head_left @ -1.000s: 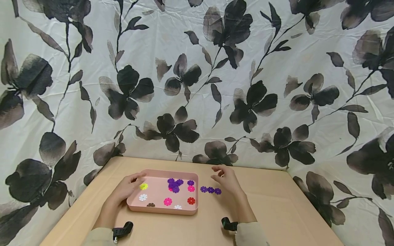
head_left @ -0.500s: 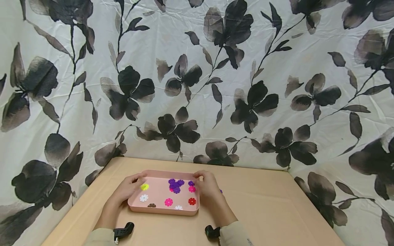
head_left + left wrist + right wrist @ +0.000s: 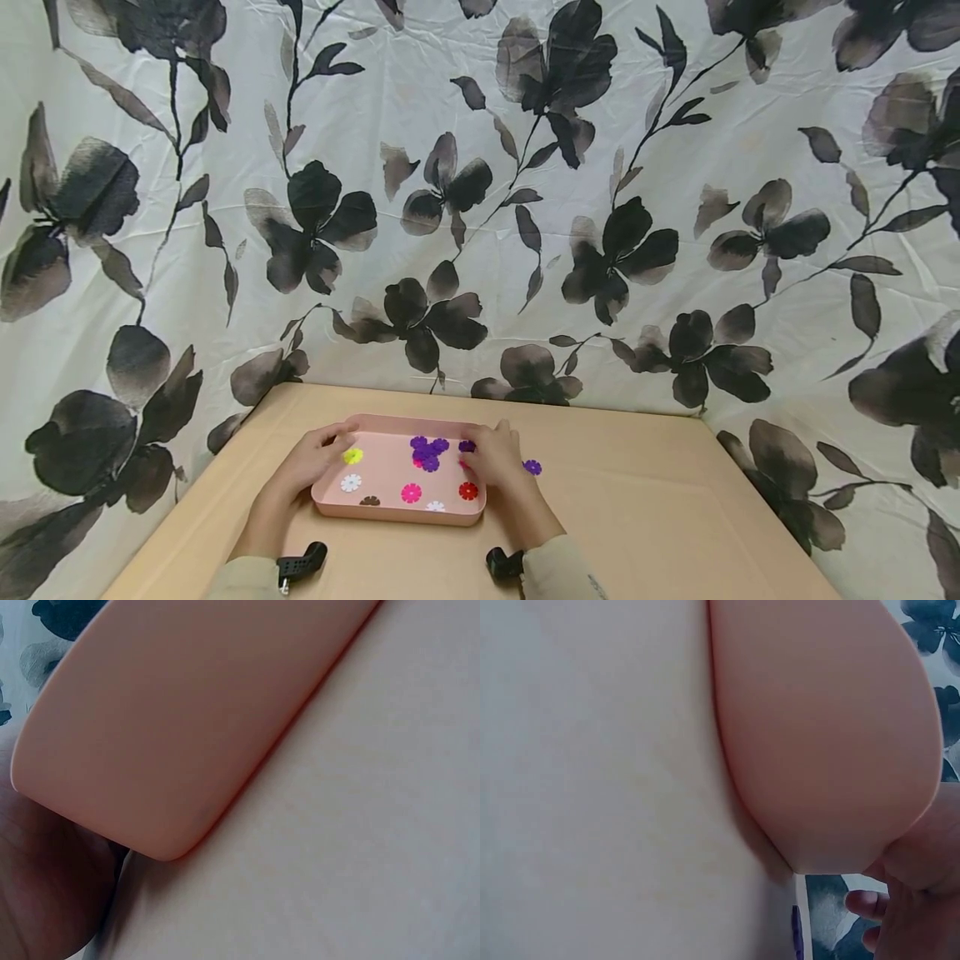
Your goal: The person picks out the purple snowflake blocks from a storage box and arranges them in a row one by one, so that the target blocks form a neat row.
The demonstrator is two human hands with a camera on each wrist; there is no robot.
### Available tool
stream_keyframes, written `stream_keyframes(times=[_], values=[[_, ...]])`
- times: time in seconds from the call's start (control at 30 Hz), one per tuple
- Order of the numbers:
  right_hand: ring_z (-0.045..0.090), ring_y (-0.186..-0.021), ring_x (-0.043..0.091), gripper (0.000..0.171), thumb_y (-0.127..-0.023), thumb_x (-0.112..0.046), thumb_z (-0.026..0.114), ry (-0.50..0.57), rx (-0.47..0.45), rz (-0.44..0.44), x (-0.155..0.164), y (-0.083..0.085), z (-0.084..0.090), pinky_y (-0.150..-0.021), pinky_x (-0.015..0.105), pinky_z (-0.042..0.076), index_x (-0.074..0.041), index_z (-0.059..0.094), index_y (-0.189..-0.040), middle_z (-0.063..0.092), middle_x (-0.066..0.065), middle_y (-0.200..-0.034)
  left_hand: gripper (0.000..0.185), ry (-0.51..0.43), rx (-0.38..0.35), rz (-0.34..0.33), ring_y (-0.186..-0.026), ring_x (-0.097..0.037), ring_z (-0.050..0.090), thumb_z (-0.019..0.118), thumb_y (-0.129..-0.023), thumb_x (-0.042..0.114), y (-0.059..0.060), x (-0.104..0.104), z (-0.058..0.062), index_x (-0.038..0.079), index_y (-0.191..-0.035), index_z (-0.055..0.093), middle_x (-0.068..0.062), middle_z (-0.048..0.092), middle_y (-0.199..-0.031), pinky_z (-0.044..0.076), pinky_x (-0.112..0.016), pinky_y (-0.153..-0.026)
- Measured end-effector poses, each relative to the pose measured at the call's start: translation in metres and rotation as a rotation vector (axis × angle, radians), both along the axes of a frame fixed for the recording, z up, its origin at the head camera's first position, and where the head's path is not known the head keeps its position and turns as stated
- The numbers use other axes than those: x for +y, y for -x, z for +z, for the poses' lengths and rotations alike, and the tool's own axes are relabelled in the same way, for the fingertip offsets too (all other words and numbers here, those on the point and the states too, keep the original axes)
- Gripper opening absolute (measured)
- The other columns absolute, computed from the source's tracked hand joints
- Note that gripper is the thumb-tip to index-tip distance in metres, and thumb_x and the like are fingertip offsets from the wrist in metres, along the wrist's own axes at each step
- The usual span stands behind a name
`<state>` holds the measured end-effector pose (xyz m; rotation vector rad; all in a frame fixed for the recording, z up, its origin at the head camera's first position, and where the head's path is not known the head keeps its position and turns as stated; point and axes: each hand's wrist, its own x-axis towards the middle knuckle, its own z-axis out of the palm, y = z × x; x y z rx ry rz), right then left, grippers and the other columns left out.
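While our left hand [image 3: 311, 461] grips the pink tray [image 3: 397, 513] to steady it, our right hand [image 3: 491, 461] reaches in, fingers curled over a pink disc, grasp unclear.

Table [image 3: 660, 517] bears tray [image 3: 397, 512] (purple disc [image 3: 532, 467])

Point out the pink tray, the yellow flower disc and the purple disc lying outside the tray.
Pink plastic tray [image 3: 397, 514], head view, front wall.
Yellow flower-shaped disc [image 3: 352, 456], head view, its centre.
Purple flower-shaped disc on table [image 3: 532, 467], head view, its centre.
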<state>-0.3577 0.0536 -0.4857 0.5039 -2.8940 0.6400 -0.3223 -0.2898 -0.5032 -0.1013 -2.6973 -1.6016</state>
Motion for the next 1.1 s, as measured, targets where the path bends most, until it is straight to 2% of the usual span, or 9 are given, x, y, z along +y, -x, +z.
stream_keyframes(times=[0.07,0.13,0.3,0.4,0.57,0.87,1.1], values=[[0.041,-0.095,0.021,0.03,-0.093,-0.029,0.078,-0.033,0.001,0.012,-0.0011,0.0001,0.0005,-0.076,0.038,0.029,-0.022,0.078,-0.122,0.076,0.001,-0.116,0.056,-0.003,-0.002,0.0,-0.155,-0.044,0.031,0.056,-0.108,0.038,0.0001,0.0,0.0008,0.009,-0.156,0.049,-0.019,0.043,-0.163,0.026,-0.062,-0.125],[0.042,-0.094,0.02,0.021,-0.094,-0.027,0.077,-0.039,0.004,0.013,-0.0017,0.0006,0.0002,-0.077,0.039,0.029,-0.021,0.079,-0.114,0.076,-0.001,-0.106,0.056,-0.003,-0.005,-0.003,-0.155,-0.044,0.03,0.056,-0.108,0.038,0.0,-0.0003,0.0011,0.009,-0.156,0.048,-0.018,0.043,-0.163,0.026,-0.062,-0.125],[0.042,-0.09,0.019,0.004,-0.092,-0.019,0.08,0.006,-0.002,0.022,-0.0017,0.0013,0.0002,-0.078,0.04,0.03,-0.018,0.081,-0.095,0.07,-0.006,-0.085,0.056,0.002,-0.006,0.005,-0.155,-0.044,0.031,0.056,-0.108,0.038,-0.0001,-0.0007,0.001,0.009,-0.155,0.049,-0.019,0.043,-0.163,0.026,-0.062,-0.125],[0.043,-0.089,0.019,0.004,-0.089,-0.016,0.082,0.045,-0.023,0.04,-0.0009,0.0017,0.0008,-0.08,0.042,0.029,-0.018,0.08,-0.093,0.069,-0.007,-0.082,0.056,0.02,0.007,0.01,-0.154,-0.046,0.032,0.057,-0.108,0.038,-0.0001,-0.0003,0.0011,0.007,-0.154,0.05,-0.022,0.044,-0.161,0.026,-0.063,-0.125],[0.043,-0.088,0.018,0.008,-0.087,-0.013,0.084,0.1,-0.053,0.07,0.0002,0.0036,-0.0005,-0.082,0.043,0.028,-0.018,0.079,-0.089,0.068,-0.009,-0.079,0.056,-0.007,-0.005,0.001,-0.155,-0.044,0.03,0.055,-0.109,0.036,-0.001,0.0009,0.0017,0.006,-0.155,0.048,-0.02,0.043,-0.163,0.025,-0.062,-0.125],[0.044,-0.089,0.017,0.008,-0.088,-0.012,0.083,0.093,-0.091,0.098,0.0025,0.004,-0.0002,-0.084,0.044,0.027,-0.018,0.077,-0.085,0.067,-0.011,-0.077,0.053,-0.023,-0.008,-0.001,-0.156,-0.043,0.028,0.054,-0.109,0.033,-0.0012,0.0013,0.0012,0.007,-0.155,0.048,-0.017,0.042,-0.164,0.024,-0.062,-0.126],[0.046,-0.087,0.016,0.015,-0.085,-0.012,0.086,0.124,-0.066,0.1,0.0026,0.0035,-0.0024,-0.084,0.046,0.028,-0.019,0.074,-0.08,0.068,-0.01,-0.077,0.055,-0.025,-0.007,-0.004,-0.156,-0.042,0.029,0.054,-0.109,0.035,-0.0014,0.0006,0.0012,0.006,-0.156,0.048,-0.017,0.043,-0.163,0.024,-0.061,-0.126]])
